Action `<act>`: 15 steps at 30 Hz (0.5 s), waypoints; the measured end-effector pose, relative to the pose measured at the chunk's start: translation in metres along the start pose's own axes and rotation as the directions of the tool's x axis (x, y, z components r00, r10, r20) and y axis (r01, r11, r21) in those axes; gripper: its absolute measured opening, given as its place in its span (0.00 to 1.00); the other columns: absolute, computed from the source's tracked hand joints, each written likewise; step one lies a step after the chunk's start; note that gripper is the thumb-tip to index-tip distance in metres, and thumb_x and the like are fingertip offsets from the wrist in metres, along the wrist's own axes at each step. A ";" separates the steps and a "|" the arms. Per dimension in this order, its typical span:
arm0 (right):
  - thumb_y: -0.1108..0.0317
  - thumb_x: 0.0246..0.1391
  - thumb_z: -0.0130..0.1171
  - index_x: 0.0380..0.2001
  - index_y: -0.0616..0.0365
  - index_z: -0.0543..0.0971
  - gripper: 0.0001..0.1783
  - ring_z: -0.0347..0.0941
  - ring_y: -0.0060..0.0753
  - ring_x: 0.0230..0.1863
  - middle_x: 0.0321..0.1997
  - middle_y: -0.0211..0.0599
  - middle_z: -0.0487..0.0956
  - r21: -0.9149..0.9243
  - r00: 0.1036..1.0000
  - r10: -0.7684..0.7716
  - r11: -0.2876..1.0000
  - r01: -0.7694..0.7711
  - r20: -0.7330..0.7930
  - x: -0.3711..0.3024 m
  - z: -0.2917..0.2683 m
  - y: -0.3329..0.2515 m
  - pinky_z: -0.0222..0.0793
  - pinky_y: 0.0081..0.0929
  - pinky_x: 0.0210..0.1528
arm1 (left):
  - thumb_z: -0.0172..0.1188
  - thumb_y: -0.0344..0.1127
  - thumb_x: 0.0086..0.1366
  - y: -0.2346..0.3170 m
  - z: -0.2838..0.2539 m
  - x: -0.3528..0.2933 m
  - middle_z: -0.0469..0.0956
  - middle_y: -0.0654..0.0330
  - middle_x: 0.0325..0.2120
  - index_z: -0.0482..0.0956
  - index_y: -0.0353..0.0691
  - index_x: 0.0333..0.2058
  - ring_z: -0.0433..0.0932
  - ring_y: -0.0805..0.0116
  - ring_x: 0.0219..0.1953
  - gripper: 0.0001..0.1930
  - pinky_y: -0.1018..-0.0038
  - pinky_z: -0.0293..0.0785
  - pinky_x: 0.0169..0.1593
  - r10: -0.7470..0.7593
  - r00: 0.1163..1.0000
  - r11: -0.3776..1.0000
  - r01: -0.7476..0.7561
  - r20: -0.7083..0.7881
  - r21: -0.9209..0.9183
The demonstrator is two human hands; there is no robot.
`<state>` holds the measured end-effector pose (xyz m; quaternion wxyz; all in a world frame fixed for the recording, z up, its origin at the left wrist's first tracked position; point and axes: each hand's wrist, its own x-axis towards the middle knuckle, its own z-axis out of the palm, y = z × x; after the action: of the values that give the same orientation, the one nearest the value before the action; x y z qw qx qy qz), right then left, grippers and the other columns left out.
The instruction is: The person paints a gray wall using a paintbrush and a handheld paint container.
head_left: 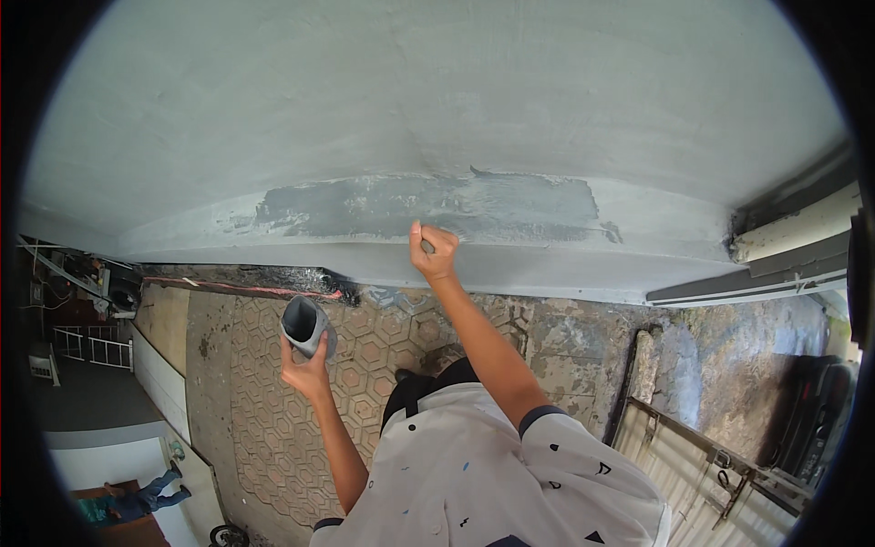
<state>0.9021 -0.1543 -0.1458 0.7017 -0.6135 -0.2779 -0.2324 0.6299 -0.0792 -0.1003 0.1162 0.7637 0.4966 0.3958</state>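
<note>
My left hand is wrapped round a grey cup-like container with an open top and a dark inside. It is held out over the paving, below the wall. My right hand is raised in front of the pale wall, fingers curled closed with the thumb up. Anything in that hand is too small or hidden to make out. Just beyond it, a long darker grey smeared patch runs along the lower wall, with rough, streaky edges. Whether the right hand touches the patch, I cannot tell.
Hexagonal paving lies below, with stained concrete to its right. A light pipe runs at the right, above a metal gate. A white ladder and clutter stand at left. Another person is at the lower left.
</note>
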 end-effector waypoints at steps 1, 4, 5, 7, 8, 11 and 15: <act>0.78 0.45 0.58 0.09 0.58 0.62 0.19 0.56 0.36 0.09 0.09 0.36 0.61 0.003 1.000 0.002 1.000 -0.002 0.002 0.004 0.000 -0.001 0.52 0.26 0.14 | 0.77 0.39 0.36 0.003 0.000 0.000 0.78 0.41 0.39 0.74 0.21 0.45 0.79 0.52 0.43 0.37 0.66 0.71 0.49 0.001 1.000 1.000 -0.001 -0.007 0.000; 0.71 0.53 0.54 0.09 0.61 0.64 0.21 0.57 0.26 0.10 0.08 0.32 0.62 0.159 0.927 0.283 0.955 -0.249 -0.247 0.020 -0.004 0.006 0.51 0.23 0.15 | 0.77 0.39 0.36 -0.001 -0.005 0.001 0.78 0.41 0.39 0.74 0.21 0.44 0.79 0.52 0.42 0.37 0.65 0.72 0.49 0.019 0.999 1.000 -0.019 -0.025 0.003; 0.69 0.56 0.52 0.09 0.62 0.65 0.22 0.58 0.22 0.11 0.07 0.31 0.63 0.303 0.834 0.456 0.879 -0.367 -0.312 0.028 -0.019 0.014 0.50 0.23 0.15 | 0.77 0.39 0.36 -0.004 -0.009 -0.001 0.79 0.40 0.38 0.74 0.21 0.44 0.79 0.52 0.42 0.38 0.65 0.72 0.49 0.028 0.999 1.000 -0.028 -0.042 0.005; 0.66 0.61 0.48 0.10 0.57 0.60 0.24 0.51 0.17 0.12 0.09 0.26 0.60 0.259 0.802 0.419 0.905 -0.336 -0.425 0.046 -0.070 0.034 0.46 0.21 0.15 | 0.77 0.40 0.35 -0.011 -0.012 -0.004 0.79 0.41 0.38 0.75 0.21 0.44 0.79 0.52 0.41 0.38 0.65 0.72 0.48 -0.004 1.000 1.000 0.005 -0.027 0.023; 0.66 0.60 0.48 0.11 0.55 0.59 0.23 0.50 0.17 0.12 0.09 0.25 0.58 0.021 0.836 0.273 0.954 -0.299 -0.476 0.048 -0.100 0.055 0.46 0.22 0.15 | 0.77 0.40 0.35 -0.013 -0.013 -0.005 0.79 0.41 0.38 0.75 0.21 0.44 0.80 0.52 0.41 0.38 0.65 0.72 0.48 -0.027 1.000 0.999 0.027 -0.007 0.041; 0.66 0.62 0.46 0.12 0.56 0.61 0.23 0.53 0.19 0.10 0.08 0.29 0.61 0.283 0.700 0.407 0.913 -0.293 -0.587 0.062 -0.181 0.064 0.50 0.23 0.13 | 0.78 0.41 0.35 -0.029 -0.017 -0.013 0.79 0.42 0.38 0.75 0.22 0.44 0.80 0.52 0.40 0.38 0.65 0.72 0.47 -0.029 0.999 0.996 0.033 -0.040 0.082; 0.66 0.61 0.47 0.10 0.59 0.62 0.25 0.54 0.20 0.10 0.07 0.27 0.62 -0.350 0.818 0.023 0.896 -0.271 -0.575 0.092 -0.269 0.061 0.52 0.24 0.14 | 0.78 0.42 0.34 -0.039 -0.014 -0.013 0.79 0.43 0.38 0.76 0.23 0.44 0.80 0.52 0.40 0.38 0.64 0.73 0.46 -0.063 0.997 0.995 0.066 -0.034 0.069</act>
<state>1.0389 -0.4108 -0.1529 0.6206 -0.6739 0.0445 -0.3984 0.5913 -0.0751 -0.1198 0.0942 0.7445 0.5363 0.3863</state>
